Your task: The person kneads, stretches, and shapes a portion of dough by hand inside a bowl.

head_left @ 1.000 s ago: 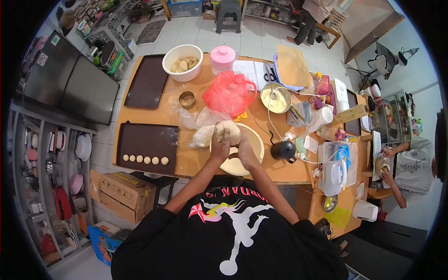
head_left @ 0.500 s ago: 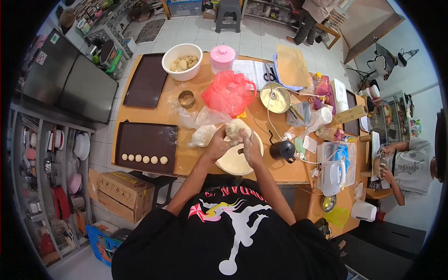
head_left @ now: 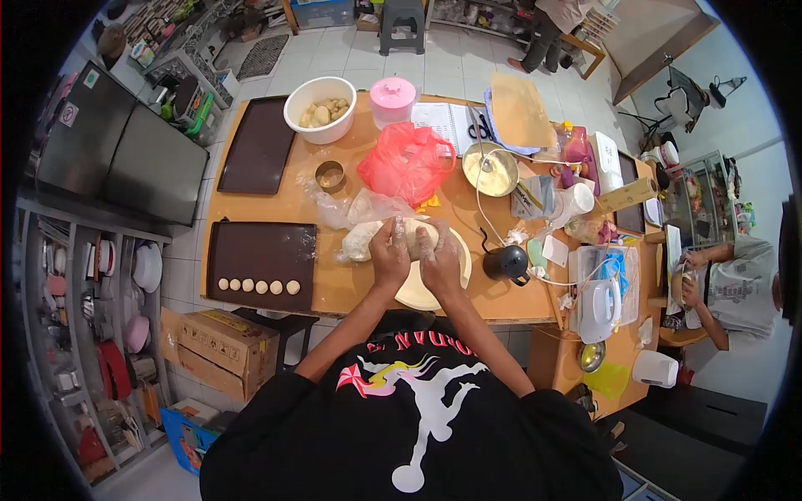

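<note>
My left hand (head_left: 390, 257) and my right hand (head_left: 439, 259) are wrapped round a lump of pale dough (head_left: 413, 237), one on each side. Flour whitens the fingers of both. Under the dough sits a wide cream bowl (head_left: 420, 294), partly hidden by my hands. Just left of my left hand lies a pale, floury mass (head_left: 360, 241), apparently in clear plastic. A red plastic bag (head_left: 407, 163) stands beyond the dough. Several small dough balls (head_left: 260, 285) form a row on a dark baking tray (head_left: 263, 249) to the left.
A second dark tray (head_left: 255, 150), a metal ring (head_left: 330, 175), a white tub (head_left: 294, 117) of round pieces and a pink container (head_left: 392, 104) stand farther back. Right of my hands are a black pitcher (head_left: 504, 264) and a bowl of cream-coloured mixture (head_left: 504, 187). A person (head_left: 742, 284) sits at far right.
My hands have shifted slightly left and come closer round the dough, with fingers now pointing forward over it. The dough looks more elongated. The view has shifted slightly.
</note>
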`<state>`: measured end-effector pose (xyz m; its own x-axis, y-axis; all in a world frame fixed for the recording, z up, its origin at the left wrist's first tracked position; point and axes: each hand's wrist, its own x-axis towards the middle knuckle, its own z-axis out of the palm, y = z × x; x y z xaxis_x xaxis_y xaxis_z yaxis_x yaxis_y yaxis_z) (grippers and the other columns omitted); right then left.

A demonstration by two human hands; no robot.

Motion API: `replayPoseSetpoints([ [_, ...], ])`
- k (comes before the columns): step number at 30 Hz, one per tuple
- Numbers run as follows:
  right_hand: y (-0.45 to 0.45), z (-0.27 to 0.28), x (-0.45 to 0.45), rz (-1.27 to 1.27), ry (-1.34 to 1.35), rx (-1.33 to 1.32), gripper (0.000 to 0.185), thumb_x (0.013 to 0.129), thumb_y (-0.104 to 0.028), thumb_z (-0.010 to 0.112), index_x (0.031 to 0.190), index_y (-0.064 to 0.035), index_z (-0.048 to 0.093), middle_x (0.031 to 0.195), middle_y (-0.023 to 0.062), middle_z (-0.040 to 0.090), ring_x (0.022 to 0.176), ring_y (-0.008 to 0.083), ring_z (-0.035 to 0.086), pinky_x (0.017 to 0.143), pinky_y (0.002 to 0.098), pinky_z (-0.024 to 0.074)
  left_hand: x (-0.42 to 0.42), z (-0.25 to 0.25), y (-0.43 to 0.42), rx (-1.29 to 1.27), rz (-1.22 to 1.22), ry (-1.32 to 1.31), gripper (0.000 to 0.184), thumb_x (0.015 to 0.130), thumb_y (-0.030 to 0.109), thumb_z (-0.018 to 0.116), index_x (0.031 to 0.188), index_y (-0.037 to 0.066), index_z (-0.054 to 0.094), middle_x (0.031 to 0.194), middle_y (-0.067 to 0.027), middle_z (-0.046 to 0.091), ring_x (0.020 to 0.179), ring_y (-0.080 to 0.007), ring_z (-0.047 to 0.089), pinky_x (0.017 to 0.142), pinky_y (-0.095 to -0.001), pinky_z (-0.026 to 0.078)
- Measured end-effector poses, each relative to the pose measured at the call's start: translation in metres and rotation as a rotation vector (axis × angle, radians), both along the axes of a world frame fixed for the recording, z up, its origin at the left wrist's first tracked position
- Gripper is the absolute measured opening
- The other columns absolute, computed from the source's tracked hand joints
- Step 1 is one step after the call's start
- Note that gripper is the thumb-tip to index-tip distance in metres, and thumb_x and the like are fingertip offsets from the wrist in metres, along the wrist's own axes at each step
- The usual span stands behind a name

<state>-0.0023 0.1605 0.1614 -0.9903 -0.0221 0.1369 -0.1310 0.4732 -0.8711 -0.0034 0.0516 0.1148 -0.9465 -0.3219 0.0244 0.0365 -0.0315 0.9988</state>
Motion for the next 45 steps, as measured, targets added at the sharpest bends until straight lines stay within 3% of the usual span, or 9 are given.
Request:
replayPoseSetpoints([
  [9,0.010,0.000,-0.010,-0.087,-0.546,-0.520,0.043,0.100,-0.038,0.048,0.097,0.0031,0.059,0.088,0.0097,0.063,0.072,0.0156,0.061,0.064,0.0306,0.0510,-0.009,-0.005,0.000,0.646,0.057,-0.111,0.030,0.099,0.023,0.052,0.094,-0.004,0.064,0.085,-0.0079,0.067,0.077,-0.0156,0.064,0.071,-0.0299,0.053],
  [12,0.006,-0.021,-0.014,-0.198,-0.471,-0.847,0.038,0.101,-0.037,0.046,0.097,-0.0035,0.063,0.073,-0.0001,0.055,0.054,0.0044,0.048,0.045,0.0206,0.0387,-0.009,-0.005,-0.011,0.698,-0.033,-0.082,0.026,0.098,0.023,0.054,0.095,-0.002,0.063,0.088,-0.0101,0.067,0.077,-0.0186,0.066,0.069,-0.0320,0.056],
  [19,0.014,0.000,-0.015,-0.097,-0.690,-1.201,0.058,0.099,-0.054,0.035,0.119,-0.0037,0.054,0.107,0.0095,0.062,0.095,0.0194,0.062,0.082,0.0351,0.0512,-0.008,0.036,-0.012,0.870,-0.167,-0.160,0.030,0.100,0.027,0.048,0.099,0.001,0.062,0.093,-0.0082,0.066,0.086,-0.0171,0.065,0.078,-0.0317,0.053],
  [24,0.015,-0.017,-0.011,0.094,-0.895,-1.366,0.071,0.096,-0.063,0.028,0.131,-0.0058,0.049,0.127,0.0112,0.058,0.110,0.0238,0.060,0.095,0.0405,0.0474,-0.016,-0.021,0.000,0.332,-0.057,0.053,0.035,0.101,0.032,0.040,0.113,0.003,0.057,0.102,-0.0077,0.062,0.088,-0.0165,0.061,0.082,-0.0306,0.050],
  [32,0.006,-0.009,-0.017,0.117,-0.872,-0.853,0.073,0.094,-0.066,0.031,0.129,-0.0042,0.047,0.119,0.0113,0.059,0.107,0.0210,0.059,0.092,0.0352,0.0474,0.009,-0.009,0.002,0.962,-0.461,-0.050,0.058,0.100,0.049,0.026,0.131,0.005,0.047,0.127,-0.0119,0.057,0.113,-0.0249,0.059,0.099,-0.0394,0.047],
  [36,0.005,-0.044,-0.024,-0.180,-0.348,-0.099,0.060,0.100,-0.056,0.027,0.120,-0.0038,0.050,0.105,0.0124,0.059,0.090,0.0206,0.061,0.080,0.0313,0.0495,0.007,-0.047,0.008,0.548,-0.183,-0.006,0.054,0.102,0.044,0.026,0.127,0.003,0.049,0.120,-0.0121,0.059,0.105,-0.0208,0.060,0.092,-0.0355,0.048],
  [38,0.017,-0.066,-0.028,-0.145,-0.380,-0.365,0.058,0.099,-0.057,0.030,0.111,-0.0041,0.052,0.100,0.0106,0.059,0.091,0.0212,0.059,0.082,0.0338,0.0474,0.004,-0.020,0.005,0.011,-0.128,0.145,0.052,0.103,0.041,0.027,0.122,0.000,0.052,0.114,-0.0122,0.061,0.098,-0.0189,0.061,0.089,-0.0337,0.048],
  [42,0.015,-0.018,-0.019,-0.087,-0.620,-0.818,0.054,0.100,-0.051,0.034,0.110,-0.0017,0.054,0.098,0.0113,0.060,0.093,0.0219,0.059,0.082,0.0340,0.0459,0.001,-0.049,0.004,-0.202,0.033,0.136,0.046,0.104,0.031,0.031,0.101,-0.005,0.060,0.090,-0.0138,0.063,0.084,-0.0207,0.061,0.079,-0.0354,0.048],
  [45,0.004,-0.006,0.001,0.014,-0.261,-0.163,0.052,0.100,-0.047,0.036,0.116,-0.0009,0.053,0.098,0.0221,0.061,0.092,0.0338,0.061,0.082,0.0416,0.0453,0.006,0.005,-0.002,-0.098,-0.154,-0.050,0.046,0.104,0.031,0.033,0.098,-0.004,0.062,0.084,-0.0081,0.065,0.078,-0.0179,0.060,0.075,-0.0330,0.048],
])
